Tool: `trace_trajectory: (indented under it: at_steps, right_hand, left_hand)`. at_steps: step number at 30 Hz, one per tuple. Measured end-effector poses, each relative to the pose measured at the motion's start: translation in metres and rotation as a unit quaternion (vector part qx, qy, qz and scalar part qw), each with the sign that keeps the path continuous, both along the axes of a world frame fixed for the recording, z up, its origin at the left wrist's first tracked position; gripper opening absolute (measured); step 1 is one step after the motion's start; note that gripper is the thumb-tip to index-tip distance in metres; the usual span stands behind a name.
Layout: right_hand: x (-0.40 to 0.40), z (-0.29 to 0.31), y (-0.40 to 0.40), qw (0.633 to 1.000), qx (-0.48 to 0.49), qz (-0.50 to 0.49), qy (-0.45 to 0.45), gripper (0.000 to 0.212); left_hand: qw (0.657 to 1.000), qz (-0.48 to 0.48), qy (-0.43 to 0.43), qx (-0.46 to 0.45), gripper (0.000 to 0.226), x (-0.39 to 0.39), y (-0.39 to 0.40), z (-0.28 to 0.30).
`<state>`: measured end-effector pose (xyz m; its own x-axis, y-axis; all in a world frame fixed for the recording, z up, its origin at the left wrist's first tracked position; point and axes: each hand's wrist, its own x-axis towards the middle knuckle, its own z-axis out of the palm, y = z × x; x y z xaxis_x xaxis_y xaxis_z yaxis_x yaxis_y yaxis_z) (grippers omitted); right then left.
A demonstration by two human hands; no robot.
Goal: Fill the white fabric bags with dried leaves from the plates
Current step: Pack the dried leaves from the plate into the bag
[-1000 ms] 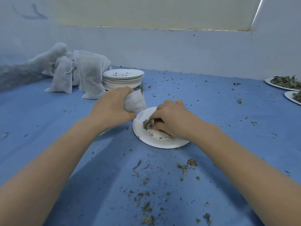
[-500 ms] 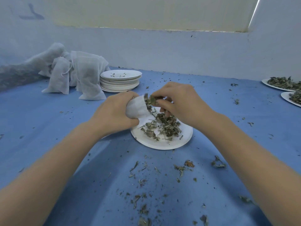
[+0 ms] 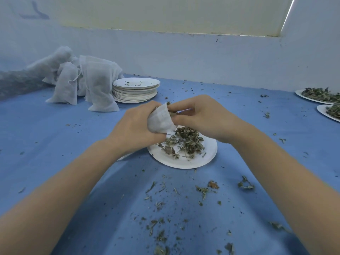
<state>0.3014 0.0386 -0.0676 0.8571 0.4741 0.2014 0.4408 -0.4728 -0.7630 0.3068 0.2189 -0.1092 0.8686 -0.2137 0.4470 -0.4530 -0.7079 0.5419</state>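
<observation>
My left hand [image 3: 135,126] grips a small white fabric bag [image 3: 160,120] just above the left rim of a white paper plate [image 3: 195,161]. A loose heap of dried leaves [image 3: 185,140] lies on that plate. My right hand [image 3: 200,115] pinches a few dried leaves at the bag's mouth, fingertips against the opening. The inside of the bag is hidden by my fingers.
A stack of used paper plates [image 3: 136,91] stands at the back left, beside a pile of white fabric bags [image 3: 88,83]. Two plates of leaves [image 3: 321,94] sit at the right edge. Leaf crumbs [image 3: 184,199] litter the blue cloth near me.
My right hand rose from the plate with a pinch of leaves and reached the bag's mouth. The heap on the plate came into view.
</observation>
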Motion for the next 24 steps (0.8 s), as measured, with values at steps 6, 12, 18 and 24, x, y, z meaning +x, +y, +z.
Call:
trace_trajectory:
  at_steps: [6,12,18,24]
  right_hand:
    - [0.001,-0.013,0.016,0.990,0.034,-0.112,-0.081,0.023]
    - [0.001,-0.012,0.013,0.991,-0.080,-0.086,-0.070,0.020]
    - [0.002,0.002,-0.002,0.988,-0.147,0.012,-0.051,0.015]
    - [0.009,0.009,-0.026,0.981,-0.183,-0.039,-0.055,0.022]
  left_hand:
    - [0.999,-0.007,-0.024,-0.029,0.043,-0.005,-0.007,0.002]
    - [0.999,-0.021,-0.026,0.018,0.041,-0.006,-0.009,0.001]
    - [0.999,0.004,-0.012,0.047,0.044,-0.003,-0.006,0.000]
    - [0.998,0.038,0.005,0.058,0.049,0.000,-0.001,-0.003]
